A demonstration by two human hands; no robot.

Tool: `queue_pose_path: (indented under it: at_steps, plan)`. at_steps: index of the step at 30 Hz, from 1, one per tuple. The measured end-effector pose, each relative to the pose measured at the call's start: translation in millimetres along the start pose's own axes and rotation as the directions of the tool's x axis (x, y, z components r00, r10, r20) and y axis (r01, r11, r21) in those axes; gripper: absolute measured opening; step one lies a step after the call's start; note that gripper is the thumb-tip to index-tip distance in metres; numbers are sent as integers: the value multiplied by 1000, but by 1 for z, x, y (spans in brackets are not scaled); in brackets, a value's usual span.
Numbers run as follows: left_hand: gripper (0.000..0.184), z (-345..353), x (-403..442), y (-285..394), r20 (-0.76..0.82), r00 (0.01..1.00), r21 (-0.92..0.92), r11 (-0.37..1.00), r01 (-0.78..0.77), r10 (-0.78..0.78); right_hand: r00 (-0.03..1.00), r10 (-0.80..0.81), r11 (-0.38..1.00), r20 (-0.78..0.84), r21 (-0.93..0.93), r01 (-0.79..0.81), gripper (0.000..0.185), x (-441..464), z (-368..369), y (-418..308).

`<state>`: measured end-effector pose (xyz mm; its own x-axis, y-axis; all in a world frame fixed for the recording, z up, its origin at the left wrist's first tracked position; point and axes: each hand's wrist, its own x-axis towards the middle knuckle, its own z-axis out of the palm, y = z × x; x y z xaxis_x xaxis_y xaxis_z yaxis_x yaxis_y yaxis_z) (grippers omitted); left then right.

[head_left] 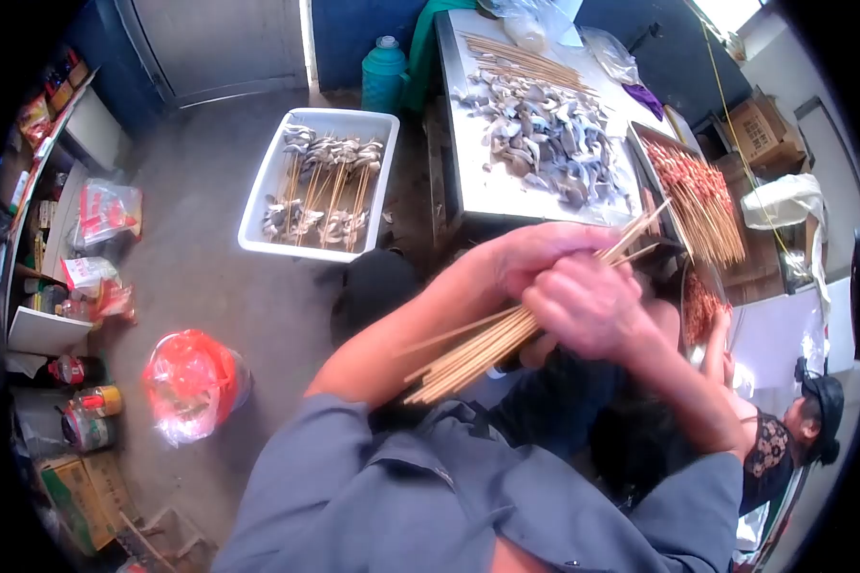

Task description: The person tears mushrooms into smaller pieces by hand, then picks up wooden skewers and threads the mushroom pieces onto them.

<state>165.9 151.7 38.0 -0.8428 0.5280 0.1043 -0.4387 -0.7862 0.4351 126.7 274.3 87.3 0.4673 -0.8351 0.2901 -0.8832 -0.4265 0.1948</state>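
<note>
A bundle of thin wooden skewers (pixel 483 353) runs slantwise through both my hands, in front of my chest. My left hand (pixel 556 256) is closed round its upper part, and my right hand (pixel 588 304) wraps it just below, touching the left. Some skewer tips stick out past my hands at the upper right. Beyond them, a heap of grey mushroom-like pieces (pixel 549 138) lies on the white table (pixel 492 196). More loose skewers (pixel 526 62) lie behind the heap. To the left, a white tray (pixel 248 222) on the floor holds skewers threaded with grey pieces.
A metal tray (pixel 674 215) of red skewered pieces stands right of the table. Another person (pixel 774 444) works at the lower right, hands near more red pieces. A red bucket (pixel 193 377), a teal flask (pixel 384 76) and shelves (pixel 38 220) with packets are at the left.
</note>
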Motion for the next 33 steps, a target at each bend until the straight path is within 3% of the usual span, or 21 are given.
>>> queue_pose_path:
  at_steps: [3, 5, 7, 9, 12, 15, 17, 19, 21, 22, 23, 24, 25, 26, 27, 28, 29, 33]
  plan:
    - [33, -12, -14, -31, 3, 1000, 157, 987, -13, 13, 1000, -10, 998, 12, 56, 10, 19, -8, 22, -39]
    - [21, -19, -30, -44, -145, 989, 84, 996, 21, -8, 998, 18, 994, -52, 105, -12, 19, -8, 38, -59]
    - [18, -30, -47, -57, -299, 951, -39, 994, -98, 82, 997, 53, 980, -55, 197, -41, 25, -7, 46, -72]
    - [25, -36, -66, -63, -312, 935, -127, 968, -215, 166, 994, 60, 974, -86, 222, -40, 25, -2, 55, -84]
    - [25, -39, -90, -67, -359, 902, -118, 947, -300, 241, 987, 86, 962, -137, 269, -47, 26, 3, 74, -96]
    - [26, -54, -110, -62, -314, 887, -232, 878, -418, 340, 978, 100, 966, -185, 253, -51, 19, 6, 88, -101]
    - [27, -55, -123, -48, -330, 830, -153, 842, -517, 450, 940, 117, 974, -319, 223, -46, 24, 8, 92, -105]
    - [30, -52, -133, -34, -382, 740, -33, 792, -610, 554, 928, 172, 966, -330, 241, -93, 30, 7, 97, -111]
    - [30, -50, -143, -20, -448, 612, 105, 718, -688, 652, 802, 367, 919, -470, 318, -234, 33, 5, 105, -115]
    - [32, -54, -147, -13, -400, 590, 123, 679, -724, 702, 724, 516, 844, -458, 416, -338, 32, 1, 112, -118]
    - [34, -37, -144, -9, -519, 447, 281, 639, -716, 729, 714, 529, 837, -459, 420, -350, 32, -5, 124, -123]
    - [35, -35, -144, -5, -501, 386, 358, 591, -723, 775, 537, 806, 512, -249, 750, -420, 30, -12, 138, -128]
    - [36, -35, -143, -2, -477, 324, 432, 539, -723, 817, 348, 935, 77, 65, 922, -379, 29, -19, 154, -132]
    - [37, -35, -139, -1, -443, 315, 466, 516, -719, 839, 243, 929, -235, 278, 953, -193, 27, -28, 176, -134]
    - [38, -33, -134, -2, -409, 308, 499, 493, -713, 859, 175, 814, -560, 555, 828, -22, 35, -34, 188, -131]
    - [43, -30, -127, -3, -428, 244, 580, 472, -664, 870, 212, 748, -663, 629, 722, 200, 40, -44, 198, -134]
    - [43, -31, -120, -8, -438, 256, 577, 487, -655, 862, 269, 682, -720, 680, 563, 405, 46, -48, 195, -135]
    - [45, -41, -91, -31, -406, 269, 597, 477, -645, 873, 338, 709, -681, 620, 476, 557, 48, -54, 185, -131]
